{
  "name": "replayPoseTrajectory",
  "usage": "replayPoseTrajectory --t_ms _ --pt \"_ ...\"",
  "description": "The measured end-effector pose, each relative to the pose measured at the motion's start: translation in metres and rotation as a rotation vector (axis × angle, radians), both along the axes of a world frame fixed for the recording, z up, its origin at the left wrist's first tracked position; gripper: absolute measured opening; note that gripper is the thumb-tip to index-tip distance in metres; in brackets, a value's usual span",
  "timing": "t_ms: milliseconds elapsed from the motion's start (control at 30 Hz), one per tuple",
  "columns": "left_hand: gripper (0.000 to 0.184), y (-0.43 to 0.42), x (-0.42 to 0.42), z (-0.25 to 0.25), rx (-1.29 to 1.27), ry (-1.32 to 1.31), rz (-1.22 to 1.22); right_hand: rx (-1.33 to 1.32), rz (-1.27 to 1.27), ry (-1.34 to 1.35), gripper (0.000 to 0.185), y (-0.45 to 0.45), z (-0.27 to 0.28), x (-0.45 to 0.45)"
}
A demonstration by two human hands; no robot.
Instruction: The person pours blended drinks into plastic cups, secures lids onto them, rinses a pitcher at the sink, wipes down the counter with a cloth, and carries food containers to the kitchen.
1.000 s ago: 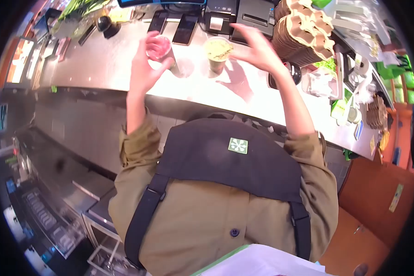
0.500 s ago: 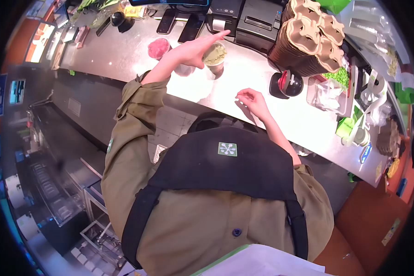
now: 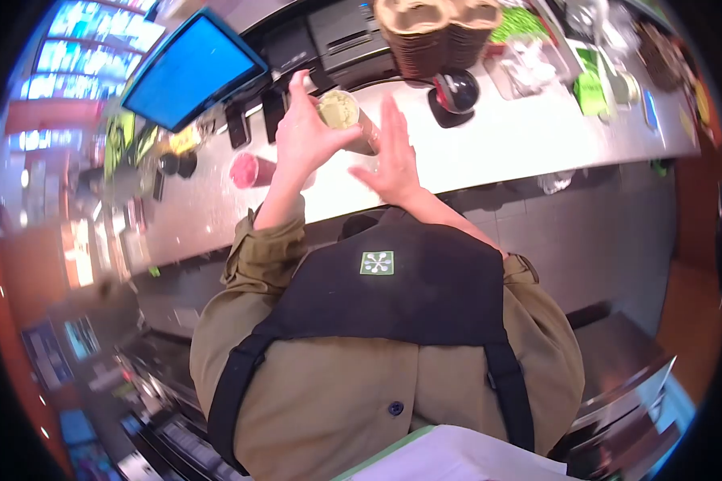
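Observation:
A clear cup with a pale green, foamy top (image 3: 339, 110) stands on the steel counter between my two hands. My left hand (image 3: 306, 138) is at its left side, thumb and fingers spread around the rim area; whether it touches the cup cannot be made out. On the other side my right hand (image 3: 395, 164) is open, fingers stretched up and thumb apart, close to the cup wall. To the left of my left wrist is a second cup with a pink drink (image 3: 247, 171), partly hidden by my forearm.
Behind the cups are a black printer (image 3: 349, 36), two dark phones (image 3: 237, 126) and a blue screen (image 3: 196, 68). Stacked brown cup carriers (image 3: 425, 40) rise at the back. A black and red scanner (image 3: 456, 90) and a clear bin with white items (image 3: 529, 66) stand farther right.
The view has turned, bringing the blue screen in. My right hand has risen from the counter's front edge to the green-topped cup and its fingers have straightened. My left hand now curves at the cup's left.

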State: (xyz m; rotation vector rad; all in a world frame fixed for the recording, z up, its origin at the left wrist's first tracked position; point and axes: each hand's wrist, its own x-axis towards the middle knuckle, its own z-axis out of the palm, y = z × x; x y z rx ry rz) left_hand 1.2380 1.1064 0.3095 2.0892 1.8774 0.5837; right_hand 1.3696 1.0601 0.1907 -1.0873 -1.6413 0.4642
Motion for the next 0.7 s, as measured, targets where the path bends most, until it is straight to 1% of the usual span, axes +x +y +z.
replayPoseTrajectory --t_ms 33,67,100,133,167,267,300,367,400,433,467,500,533,567,600,633,700 --pt "0.105 -0.002 0.011 0.009 0.030 0.007 -0.032 0.089 -0.018 -0.045 0.119 -0.003 0.017 -0.001" --pt "0.104 -0.006 0.021 0.019 0.057 0.013 -0.066 0.114 -0.071 -0.008 0.121 -0.007 0.028 -0.002" --pt "0.101 -0.009 0.034 0.034 0.021 0.049 -0.089 0.144 -0.126 0.029 0.122 -0.009 0.036 0.001" --pt "0.100 -0.010 0.044 0.040 0.078 0.029 -0.172 0.173 -0.181 0.063 0.124 -0.012 0.039 0.003" --pt "0.099 -0.012 0.055 0.049 0.090 0.016 -0.243 0.230 -0.322 0.030 0.122 -0.013 0.039 0.007" --pt "0.099 -0.019 0.086 0.068 0.154 0.022 -0.451 0.383 -0.557 0.044 0.117 -0.013 0.018 0.025" --pt "0.099 -0.018 0.096 0.074 0.144 0.022 -0.509 0.336 -0.592 0.065 0.109 -0.020 0.010 0.033" --pt "0.101 -0.018 0.111 0.086 0.141 0.018 -0.605 -0.058 -0.471 0.161 0.093 -0.052 -0.009 0.059" --pt "0.102 -0.012 0.114 0.088 0.148 -0.005 -0.668 -0.288 -0.455 -0.027 0.073 -0.077 -0.022 0.082" --pt "0.102 -0.010 0.118 0.093 0.108 -0.033 -0.703 -0.269 -0.449 -0.018 0.051 -0.100 -0.066 0.100" --pt "0.103 -0.008 0.122 0.097 0.069 -0.063 -0.731 -0.590 -0.265 -0.065 0.039 -0.137 -0.062 0.135" --pt "0.104 -0.002 0.123 0.096 0.093 -0.065 -0.777 -0.726 -0.126 0.073 0.029 -0.176 -0.046 0.162" --pt "0.105 -0.001 0.127 0.096 0.092 -0.076 -0.789 -0.855 -0.092 0.288 0.028 -0.217 -0.027 0.183" --pt "0.105 0.000 0.129 0.098 0.091 -0.085 -0.794 -0.863 0.000 0.597 0.024 -0.252 -0.010 0.203" --pt "0.105 0.001 0.130 0.100 0.088 -0.091 -0.793 -0.805 -0.055 0.759 0.020 -0.285 0.007 0.217" --pt "0.105 -0.001 0.131 0.102 0.085 -0.101 -0.786 -0.294 0.195 1.140 0.027 -0.328 -0.055 0.233" --pt "0.105 0.004 0.134 0.100 0.115 -0.063 -0.794 -0.642 0.033 0.909 0.026 -0.317 -0.107 0.212"
